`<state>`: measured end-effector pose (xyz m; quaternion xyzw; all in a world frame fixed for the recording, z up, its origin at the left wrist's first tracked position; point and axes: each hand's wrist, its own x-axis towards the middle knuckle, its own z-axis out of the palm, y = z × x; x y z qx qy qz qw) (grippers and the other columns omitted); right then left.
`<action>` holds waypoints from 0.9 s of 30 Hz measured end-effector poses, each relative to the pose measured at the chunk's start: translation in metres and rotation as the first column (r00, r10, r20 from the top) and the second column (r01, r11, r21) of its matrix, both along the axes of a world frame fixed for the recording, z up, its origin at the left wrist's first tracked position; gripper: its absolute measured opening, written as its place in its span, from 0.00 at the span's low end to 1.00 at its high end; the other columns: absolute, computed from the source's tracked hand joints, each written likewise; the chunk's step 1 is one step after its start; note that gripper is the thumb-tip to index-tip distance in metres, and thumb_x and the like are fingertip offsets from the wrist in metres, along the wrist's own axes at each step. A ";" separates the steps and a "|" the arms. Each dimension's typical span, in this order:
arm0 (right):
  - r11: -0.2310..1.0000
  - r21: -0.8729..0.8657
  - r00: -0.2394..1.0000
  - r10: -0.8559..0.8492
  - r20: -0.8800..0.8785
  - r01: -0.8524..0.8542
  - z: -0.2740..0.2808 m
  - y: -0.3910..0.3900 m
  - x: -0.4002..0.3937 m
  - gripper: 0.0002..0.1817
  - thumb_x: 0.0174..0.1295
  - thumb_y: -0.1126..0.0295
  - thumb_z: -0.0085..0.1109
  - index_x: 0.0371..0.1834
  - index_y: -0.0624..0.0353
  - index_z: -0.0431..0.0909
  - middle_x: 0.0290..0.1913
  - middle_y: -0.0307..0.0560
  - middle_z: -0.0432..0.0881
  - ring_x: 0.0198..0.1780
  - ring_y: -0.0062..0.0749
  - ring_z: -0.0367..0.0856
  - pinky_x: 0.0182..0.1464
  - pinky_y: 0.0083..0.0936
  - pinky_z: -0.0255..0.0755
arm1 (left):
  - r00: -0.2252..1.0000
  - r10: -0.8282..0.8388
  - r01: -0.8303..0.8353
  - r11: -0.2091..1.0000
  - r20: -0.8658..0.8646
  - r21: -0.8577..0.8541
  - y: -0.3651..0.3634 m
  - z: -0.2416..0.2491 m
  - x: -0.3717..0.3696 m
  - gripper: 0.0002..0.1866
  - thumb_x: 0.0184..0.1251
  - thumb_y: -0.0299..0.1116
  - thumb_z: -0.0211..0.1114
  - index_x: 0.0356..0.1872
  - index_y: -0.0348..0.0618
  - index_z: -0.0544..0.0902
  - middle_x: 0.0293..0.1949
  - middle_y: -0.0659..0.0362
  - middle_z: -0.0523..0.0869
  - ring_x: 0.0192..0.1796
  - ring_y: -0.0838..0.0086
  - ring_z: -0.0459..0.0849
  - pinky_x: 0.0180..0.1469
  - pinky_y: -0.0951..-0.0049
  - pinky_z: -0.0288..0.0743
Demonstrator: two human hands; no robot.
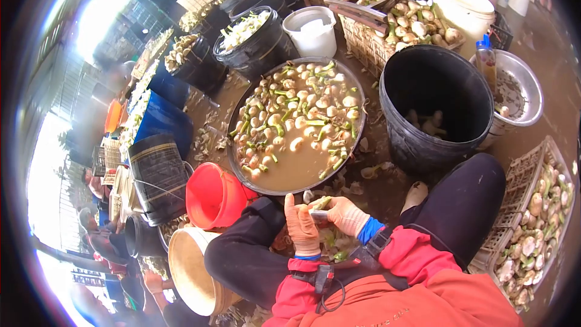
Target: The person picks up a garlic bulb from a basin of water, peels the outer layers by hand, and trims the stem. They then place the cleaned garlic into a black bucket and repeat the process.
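Observation:
My left hand, in a stained pale glove, is raised over my lap with its fingers stretched upward. No object shows clearly in it. My right hand, gloved too, is closed beside it. A short grey flat blade, looking like a knife, sticks out from my right fingers toward the left hand. Against the blade, at the right fingertips, lies a pale greenish piece of bulb or stalk. Just beyond my hands stands a wide round basin of muddy water, full of pale bulbs with green stalks.
A large black bucket with a few bulbs stands front right. Crates of bulbs lie at right and behind. A red bucket and a cream bucket stand left. Other people sit farther left. Peelings litter the wet ground.

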<state>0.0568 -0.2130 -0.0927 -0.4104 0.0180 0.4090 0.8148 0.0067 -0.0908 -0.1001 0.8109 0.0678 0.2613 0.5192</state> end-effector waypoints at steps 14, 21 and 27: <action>0.819 -0.571 0.603 0.479 0.638 -0.047 -0.005 -0.005 0.004 0.22 0.40 0.89 0.54 0.39 0.57 0.81 0.35 0.49 0.82 0.38 0.32 0.79 0.41 0.24 0.71 | 0.743 -0.388 -0.303 0.532 -0.545 -0.791 0.028 0.027 0.000 0.41 0.61 0.69 0.45 0.54 0.36 0.72 0.17 0.59 0.78 0.12 0.76 0.71 0.13 0.79 0.59; 0.987 -0.159 0.997 0.043 0.066 -0.032 -0.025 0.002 0.005 0.12 0.53 0.82 0.58 0.41 0.60 0.80 0.38 0.38 0.81 0.38 0.24 0.78 0.34 0.22 0.76 | 0.908 0.006 -0.355 0.542 -0.419 -0.762 0.029 0.002 0.006 0.36 0.64 0.62 0.51 0.59 0.38 0.67 0.31 0.56 0.81 0.24 0.75 0.78 0.22 0.78 0.72; 0.961 -0.252 0.971 -0.054 0.233 0.114 -0.026 0.009 0.006 0.12 0.52 0.74 0.64 0.41 0.61 0.80 0.37 0.38 0.82 0.39 0.21 0.77 0.39 0.22 0.73 | 0.931 -0.312 0.237 0.912 -0.190 -0.334 0.006 -0.012 -0.003 0.53 0.50 0.50 0.73 0.70 0.37 0.50 0.55 0.56 0.71 0.57 0.71 0.69 0.58 0.72 0.65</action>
